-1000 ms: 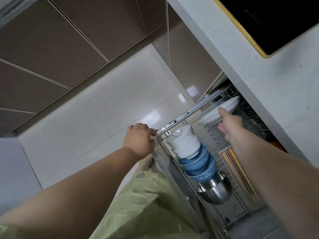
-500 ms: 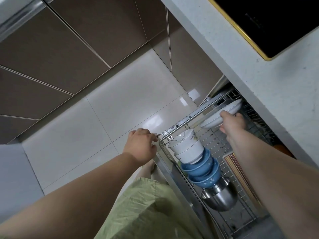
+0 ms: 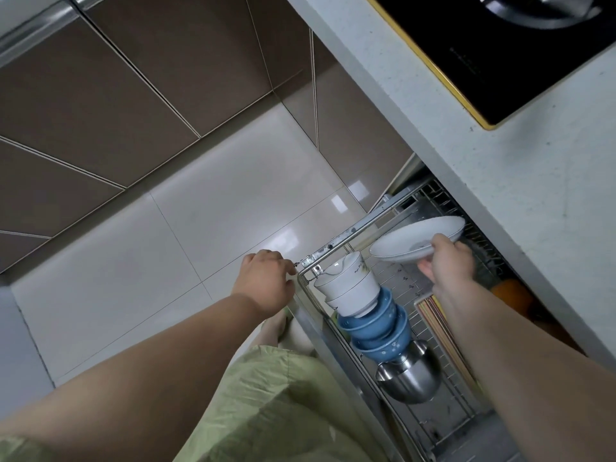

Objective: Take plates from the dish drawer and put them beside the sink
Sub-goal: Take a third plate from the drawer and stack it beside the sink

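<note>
The right hand (image 3: 445, 261) has its fingers curled over the near rim of a white plate (image 3: 416, 243), thumb on top and the other fingers underneath, so the plate is pinched at its edge. The plate has a thin dark line round its rim; it tilts, lifted above the wire floor of the dish drawer (image 3: 336, 241), toward the drawer's far end and just under the edge of the countertop (image 3: 520, 181). Whether a second plate lies beneath it cannot be told.

The left hand (image 3: 265, 280) is closed in a loose fist at the drawer's outer front corner, knuckles up, fingers wrapped down by the metal frame; what exactly they clasp is hidden by the hand itself.

Inside the drawer, near that same corner, stands a tilted stack of bowls: white bowls (image 3: 346, 283) on top, blue bowls (image 3: 376, 325) below them, and a steel bowl (image 3: 410, 378) at the bottom, toward the drawer's near end. Chopsticks (image 3: 436, 315) lie along the drawer's inner side, partly under the right forearm. Something orange (image 3: 508, 291) sits deeper under the countertop, too dim to name.

On the countertop above the drawer lies a black cooktop (image 3: 500, 55) with a gold edge. Outside the drawer is pale floor tile (image 3: 186, 235), and a green garment (image 3: 266, 405) covers the person's lap.
</note>
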